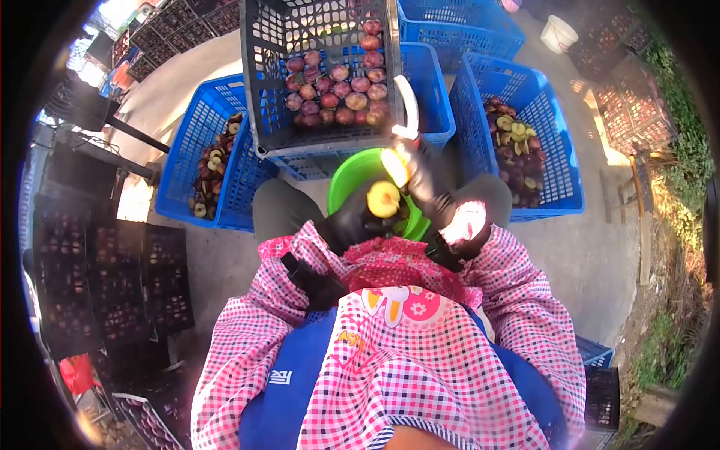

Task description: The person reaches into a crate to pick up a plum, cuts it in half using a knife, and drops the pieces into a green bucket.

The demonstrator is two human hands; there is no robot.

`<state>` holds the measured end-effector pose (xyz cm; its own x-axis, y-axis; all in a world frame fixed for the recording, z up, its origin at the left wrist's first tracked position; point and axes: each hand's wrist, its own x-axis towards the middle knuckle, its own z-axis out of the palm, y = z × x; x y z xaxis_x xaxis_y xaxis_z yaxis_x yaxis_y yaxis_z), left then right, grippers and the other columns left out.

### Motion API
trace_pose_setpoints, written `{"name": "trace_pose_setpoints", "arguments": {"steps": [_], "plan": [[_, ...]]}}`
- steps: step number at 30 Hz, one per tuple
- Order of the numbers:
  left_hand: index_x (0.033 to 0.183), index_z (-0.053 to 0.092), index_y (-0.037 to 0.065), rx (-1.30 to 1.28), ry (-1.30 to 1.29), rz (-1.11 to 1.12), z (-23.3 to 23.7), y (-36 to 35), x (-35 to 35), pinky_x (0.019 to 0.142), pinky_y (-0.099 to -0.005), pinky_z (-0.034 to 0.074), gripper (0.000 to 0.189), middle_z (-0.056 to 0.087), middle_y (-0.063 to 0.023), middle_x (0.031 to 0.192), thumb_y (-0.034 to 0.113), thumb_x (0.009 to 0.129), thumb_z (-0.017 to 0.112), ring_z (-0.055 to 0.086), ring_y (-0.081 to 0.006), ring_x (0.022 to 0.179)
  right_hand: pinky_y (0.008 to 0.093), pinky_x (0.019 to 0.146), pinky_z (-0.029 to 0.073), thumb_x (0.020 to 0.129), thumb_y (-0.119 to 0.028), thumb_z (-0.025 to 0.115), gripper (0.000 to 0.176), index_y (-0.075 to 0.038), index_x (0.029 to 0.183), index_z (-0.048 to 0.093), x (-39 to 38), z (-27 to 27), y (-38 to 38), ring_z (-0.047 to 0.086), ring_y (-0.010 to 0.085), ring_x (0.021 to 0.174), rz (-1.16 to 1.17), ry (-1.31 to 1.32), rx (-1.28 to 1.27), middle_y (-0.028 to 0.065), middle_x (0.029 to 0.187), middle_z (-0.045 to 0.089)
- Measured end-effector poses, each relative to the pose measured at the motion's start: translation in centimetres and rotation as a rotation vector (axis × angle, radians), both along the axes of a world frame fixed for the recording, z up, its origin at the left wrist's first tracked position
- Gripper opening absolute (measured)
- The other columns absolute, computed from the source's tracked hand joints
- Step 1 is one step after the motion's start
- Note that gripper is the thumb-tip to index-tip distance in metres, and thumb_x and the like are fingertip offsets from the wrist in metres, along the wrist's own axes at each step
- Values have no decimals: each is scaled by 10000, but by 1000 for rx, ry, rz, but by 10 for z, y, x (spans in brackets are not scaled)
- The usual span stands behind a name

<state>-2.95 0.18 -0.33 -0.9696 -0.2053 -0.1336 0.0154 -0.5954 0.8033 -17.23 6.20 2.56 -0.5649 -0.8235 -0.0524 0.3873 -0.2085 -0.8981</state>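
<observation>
My left hand (352,219), in a black glove, is closed around a cut plum (383,199) with its yellow flesh facing up. It is over the green bucket (341,180) between my knees. Beside it, my right hand (429,176), also black-gloved and blurred, is closed at the lower end of a curved white tool (409,105); I cannot tell its kind. A sunlit yellow plum piece (395,166) is at the fingers of this hand. Just beyond the bucket, a black crate (259,90) holds whole red plums (341,90).
The black crate rests on blue crates (442,105). Cut plums lie in the left blue crate (180,161) and the right blue crate (559,142). Stacked dark crates (112,277) stand at left. A white bucket (559,34) is at the far right.
</observation>
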Motion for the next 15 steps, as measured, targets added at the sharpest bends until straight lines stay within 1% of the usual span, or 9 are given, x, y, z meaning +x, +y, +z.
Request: {"name": "trace_pose_setpoints", "arguments": {"steps": [1, 2, 5, 6, 7, 10, 13, 14, 15], "plan": [[1223, 481, 62, -315, -85, 246, 16, 9, 1, 565, -279, 488, 303, 584, -50, 863, 275, 1009, 500, 463, -100, 535, 226, 586, 453, 947, -245, 619, 186, -65, 991, 641, -13, -10, 0, 565, 42, 688, -15, -11, 19, -33, 806, 599], [1315, 430, 71, 87, 94, -74, -17, -27, 7, 618, -300, 514, 383, 584, -76, 981, 223, 988, 561, 549, -128, 657, 222, 586, 452, 945, -247, 625, 189, -67, 999, 647, -26, -17, 8, 565, 39, 690, 115, -142, 23, -31, 816, 608], [1384, 376, 104, 62, 60, 105, -22, -25, 5, 704, -321, 534, 539, 575, -86, 1058, 107, 923, 655, 598, -156, 818, 220, 603, 459, 944, -256, 631, 210, -61, 1019, 655, -23, -9, 13, 574, 45, 703, 156, -193, 68, -13, 827, 632], [1390, 367, 97, 800, 71, -48, -32, -33, 2, 783, -370, 539, 660, 583, -80, 1091, -39, 840, 705, 603, -159, 960, 220, 622, 466, 946, -264, 631, 228, -54, 1031, 657, -15, -3, 14, 583, 54, 714, 73, -116, 107, 2, 830, 647], [1390, 367, 97, 803, 71, -45, -11, -23, 0, 783, -370, 539, 660, 583, -80, 1091, -39, 840, 705, 603, -159, 960, 262, 683, 496, 938, -301, 649, 314, -18, 1073, 648, -10, 1, 13, 611, 96, 750, 97, 212, 129, 49, 853, 676], [1288, 482, 98, 337, -80, 492, 44, 24, -7, 687, -323, 521, 357, 627, -96, 1094, 277, 990, 563, 624, -176, 864, 325, 743, 506, 876, -399, 713, 485, 6, 1127, 623, -12, 20, 11, 625, 134, 809, 350, 724, 303, 106, 930, 679], [1311, 501, 131, 902, 131, 27, -59, -6, 7, 730, -354, 544, 578, 638, -84, 1107, 591, 996, 349, 642, -214, 865, 313, 749, 502, 867, -418, 718, 513, 1, 1143, 616, -17, -21, 8, 623, 133, 821, 615, 764, 445, 109, 941, 679], [1485, 291, 112, 816, 159, 27, -50, -3, 11, 646, -286, 514, 585, 596, -106, 1140, 94, 972, 572, 601, -140, 823, 298, 768, 497, 861, -371, 737, 481, -11, 1154, 612, -14, -20, 9, 618, 120, 840, 677, 576, 434, 71, 954, 679], [1485, 291, 112, 816, 159, 28, -36, 1, 17, 646, -286, 514, 585, 596, -106, 1140, 94, 972, 572, 601, -140, 823, 298, 768, 497, 861, -371, 737, 481, -11, 1154, 612, -12, -22, 10, 618, 120, 840, 678, 575, 432, 71, 954, 679]]}}
